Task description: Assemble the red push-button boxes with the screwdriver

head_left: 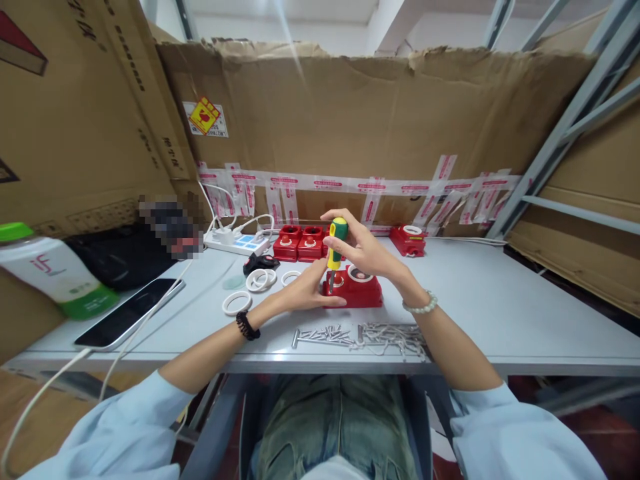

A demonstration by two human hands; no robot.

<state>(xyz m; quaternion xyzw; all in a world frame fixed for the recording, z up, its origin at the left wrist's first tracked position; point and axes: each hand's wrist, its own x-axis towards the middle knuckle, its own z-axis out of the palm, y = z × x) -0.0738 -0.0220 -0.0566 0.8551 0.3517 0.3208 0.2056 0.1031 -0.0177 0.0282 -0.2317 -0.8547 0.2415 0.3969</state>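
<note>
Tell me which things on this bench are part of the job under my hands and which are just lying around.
In use:
- yellow-and-green-handled screwdriver, gripped by the right hand
- red plastic housing, steadied by the left hand
- pile of silver screws
- loose white plastic rings

Lying about:
- black smartphone
- white bottle with green cap
- white power strip

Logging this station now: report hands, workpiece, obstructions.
Right hand gripping screwdriver upright, tip down on red housing. Left hand steadying the housing. Screws along near table edge, white rings to the left; nothing blocking.
</note>
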